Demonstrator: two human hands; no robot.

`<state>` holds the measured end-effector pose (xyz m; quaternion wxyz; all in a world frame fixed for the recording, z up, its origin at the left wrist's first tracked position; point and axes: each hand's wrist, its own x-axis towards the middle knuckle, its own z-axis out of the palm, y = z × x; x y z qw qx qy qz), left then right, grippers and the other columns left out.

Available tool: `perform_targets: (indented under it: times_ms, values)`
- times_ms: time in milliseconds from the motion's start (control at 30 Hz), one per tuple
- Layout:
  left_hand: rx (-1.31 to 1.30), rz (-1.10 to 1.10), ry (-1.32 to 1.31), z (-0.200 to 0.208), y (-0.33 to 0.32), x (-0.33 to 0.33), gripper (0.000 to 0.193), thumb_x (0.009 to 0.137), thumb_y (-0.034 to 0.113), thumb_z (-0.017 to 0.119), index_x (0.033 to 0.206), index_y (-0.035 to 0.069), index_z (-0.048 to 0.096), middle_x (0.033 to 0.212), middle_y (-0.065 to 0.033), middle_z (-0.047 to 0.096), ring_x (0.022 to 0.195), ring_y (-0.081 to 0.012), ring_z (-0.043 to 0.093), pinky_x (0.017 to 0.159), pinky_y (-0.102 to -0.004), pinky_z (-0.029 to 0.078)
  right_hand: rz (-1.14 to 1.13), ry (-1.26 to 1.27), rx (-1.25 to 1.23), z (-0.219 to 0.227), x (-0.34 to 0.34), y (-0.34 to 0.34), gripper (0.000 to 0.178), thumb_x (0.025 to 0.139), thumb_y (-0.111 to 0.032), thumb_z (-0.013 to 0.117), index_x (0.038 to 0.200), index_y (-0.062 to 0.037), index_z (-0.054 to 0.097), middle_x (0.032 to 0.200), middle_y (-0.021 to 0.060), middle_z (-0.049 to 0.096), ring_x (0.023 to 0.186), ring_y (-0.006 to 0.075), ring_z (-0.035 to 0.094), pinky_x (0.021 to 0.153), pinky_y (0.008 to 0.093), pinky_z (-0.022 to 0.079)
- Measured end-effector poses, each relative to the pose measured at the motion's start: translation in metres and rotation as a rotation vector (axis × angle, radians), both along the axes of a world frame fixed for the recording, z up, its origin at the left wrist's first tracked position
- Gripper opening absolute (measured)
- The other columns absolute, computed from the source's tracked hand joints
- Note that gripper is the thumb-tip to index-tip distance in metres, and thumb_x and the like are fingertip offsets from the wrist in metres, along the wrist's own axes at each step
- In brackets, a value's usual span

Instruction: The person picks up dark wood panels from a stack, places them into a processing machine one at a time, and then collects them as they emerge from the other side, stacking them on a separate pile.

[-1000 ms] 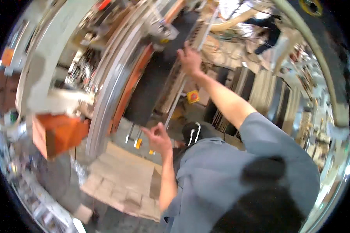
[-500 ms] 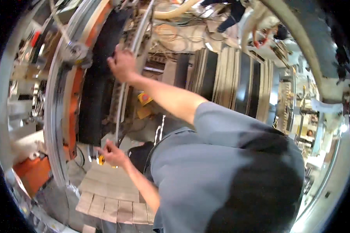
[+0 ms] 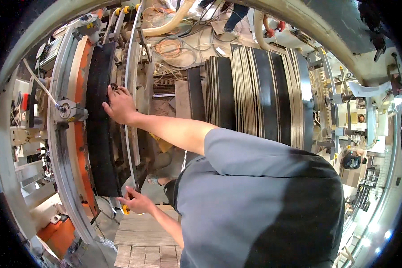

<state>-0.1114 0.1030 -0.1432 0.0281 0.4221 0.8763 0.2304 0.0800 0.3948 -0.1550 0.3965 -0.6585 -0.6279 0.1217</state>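
Note:
A long black panel lies lengthwise on the machine bed at the left, beside an orange strip. My right hand rests at the panel's right edge, fingers spread, thumb over the black face. Lower down, my left hand is at the panel's near end, its index fingertip at the corner and its thumb apart. Neither hand is wrapped round the panel. A thin metal rail runs beneath my right wrist.
Black and brown boards stand in a row to the right. Below my left hand sits a stack of brown boards. A metal clamp block juts over the bed. Cables and a person's legs are at the far side.
The view has turned and sharpened. My right hand has come nearer along the panel's right edge; my left hand stays by its near end.

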Motion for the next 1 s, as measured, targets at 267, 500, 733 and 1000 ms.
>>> perform_targets:
  times_ms: [267, 500, 733, 1000]
  values:
    - [-0.037, 0.007, 0.031, 0.009, -0.002, 0.005, 0.08, 0.104, 0.049, 0.063, 0.153, -0.012, 0.042, 0.094, -0.0049, 0.078, 0.081, -0.0263, 0.071, 0.066, -0.0383, 0.053, 0.01, 0.036, -0.003, 0.005, -0.001, -0.003, 0.071, 0.101, -0.039, 0.058, 0.148, 0.0123, 0.044, 0.119, 0.0245, 0.068, 0.124, 0.0384, 0.058, 0.12, 0.045, 0.032]
    - [-0.016, -0.006, 0.026, -0.001, -0.003, -0.002, 0.082, 0.104, 0.049, 0.063, 0.152, -0.014, 0.042, 0.091, -0.006, 0.077, 0.079, -0.0255, 0.071, 0.067, -0.038, 0.053, 0.06, 0.036, -0.086, 0.011, 0.002, -0.006, 0.075, 0.104, -0.041, 0.052, 0.153, 0.0135, 0.037, 0.125, 0.0262, 0.066, 0.13, 0.0381, 0.056, 0.124, 0.0449, 0.027]
    - [0.065, -0.033, -0.035, -0.007, -0.004, -0.005, 0.084, 0.104, 0.048, 0.063, 0.152, -0.016, 0.038, 0.087, -0.0063, 0.075, 0.076, -0.0252, 0.068, 0.066, -0.038, 0.051, 0.049, 0.025, -0.052, 0.003, -0.001, -0.003, 0.073, 0.103, -0.039, 0.054, 0.15, 0.014, 0.04, 0.117, 0.0254, 0.068, 0.125, 0.0393, 0.058, 0.123, 0.0461, 0.029]
    - [0.046, -0.064, -0.021, -0.002, -0.005, -0.005, 0.082, 0.105, 0.043, 0.065, 0.154, -0.016, 0.036, 0.089, -0.0079, 0.075, 0.077, -0.0228, 0.069, 0.065, -0.036, 0.052, 0.051, 0.008, -0.061, 0.004, -0.002, -0.001, 0.075, 0.103, -0.04, 0.054, 0.152, 0.014, 0.038, 0.117, 0.0249, 0.069, 0.126, 0.0383, 0.057, 0.123, 0.0467, 0.029]
